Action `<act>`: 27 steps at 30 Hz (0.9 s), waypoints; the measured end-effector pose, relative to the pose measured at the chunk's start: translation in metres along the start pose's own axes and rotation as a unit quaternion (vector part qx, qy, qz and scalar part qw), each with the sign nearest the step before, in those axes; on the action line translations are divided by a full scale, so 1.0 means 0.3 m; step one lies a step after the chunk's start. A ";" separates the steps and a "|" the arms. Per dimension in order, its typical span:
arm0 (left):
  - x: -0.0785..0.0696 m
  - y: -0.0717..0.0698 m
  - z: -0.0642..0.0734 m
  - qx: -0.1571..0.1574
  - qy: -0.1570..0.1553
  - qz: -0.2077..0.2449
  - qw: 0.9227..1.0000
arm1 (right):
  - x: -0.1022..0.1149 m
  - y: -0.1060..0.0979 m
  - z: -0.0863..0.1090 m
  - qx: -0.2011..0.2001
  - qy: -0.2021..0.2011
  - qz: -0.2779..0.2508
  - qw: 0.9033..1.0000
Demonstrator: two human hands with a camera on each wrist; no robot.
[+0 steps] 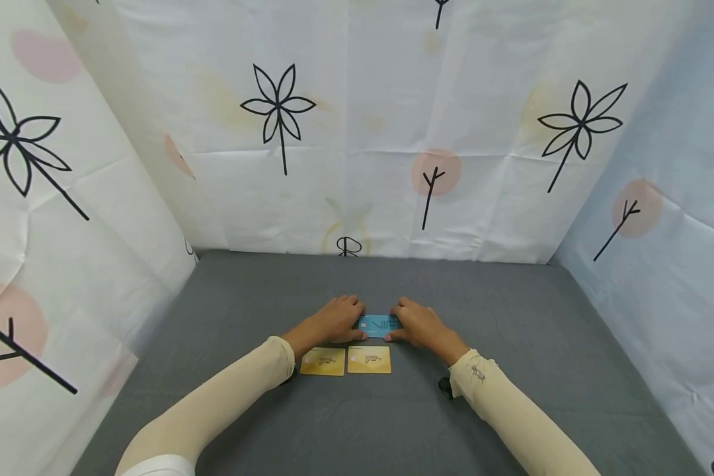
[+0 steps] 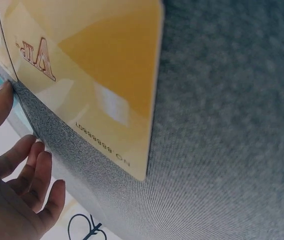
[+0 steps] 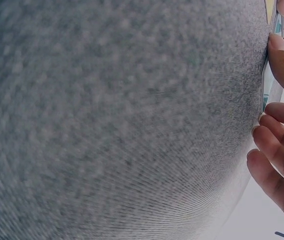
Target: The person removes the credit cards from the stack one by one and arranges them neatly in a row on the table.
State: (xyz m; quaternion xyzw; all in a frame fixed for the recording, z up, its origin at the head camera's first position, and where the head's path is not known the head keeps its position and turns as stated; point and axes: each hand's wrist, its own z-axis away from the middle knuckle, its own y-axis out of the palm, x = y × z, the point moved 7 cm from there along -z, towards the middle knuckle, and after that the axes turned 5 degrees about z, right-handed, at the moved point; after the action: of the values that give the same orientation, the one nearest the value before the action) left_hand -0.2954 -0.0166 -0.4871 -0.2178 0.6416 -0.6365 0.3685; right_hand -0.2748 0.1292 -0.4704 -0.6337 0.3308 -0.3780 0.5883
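Note:
A blue card [image 1: 379, 324] marked VIP lies flat on the grey table [image 1: 529, 324], mid-table. My left hand [image 1: 333, 319] touches its left end and my right hand [image 1: 419, 324] its right end. In the left wrist view the thumb of the left hand [image 2: 2, 195] meets the blue card's edge [image 2: 1, 79], with the fingers spread loosely. In the right wrist view the thumb and fingertips of the right hand [image 3: 281, 150] rest against the card's edge [image 3: 270, 85]. Two gold cards [image 1: 323, 361] [image 1: 369, 359] lie side by side just nearer me; one gold card [image 2: 92, 65] fills the left wrist view.
White cloth walls [image 1: 357, 152] printed with black flowers and pink dots close the table in at the back and on both sides. Bare grey felt stretches left and right of the cards.

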 end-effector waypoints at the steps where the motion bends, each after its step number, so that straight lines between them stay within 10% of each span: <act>1: 0.001 0.000 -0.001 0.000 0.000 0.002 1.000 | 0.000 0.000 0.000 -0.001 0.000 -0.001 1.000; 27: -0.007 -0.009 0.007 0.006 0.004 0.051 0.999 | -0.001 0.003 0.006 -0.018 -0.014 0.001 1.000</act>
State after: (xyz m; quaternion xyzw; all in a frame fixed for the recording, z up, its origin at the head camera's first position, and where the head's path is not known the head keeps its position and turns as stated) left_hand -0.2928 -0.0166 -0.4839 -0.1799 0.6495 -0.6213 0.3998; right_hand -0.2734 0.1303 -0.4714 -0.6495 0.3296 -0.3622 0.5816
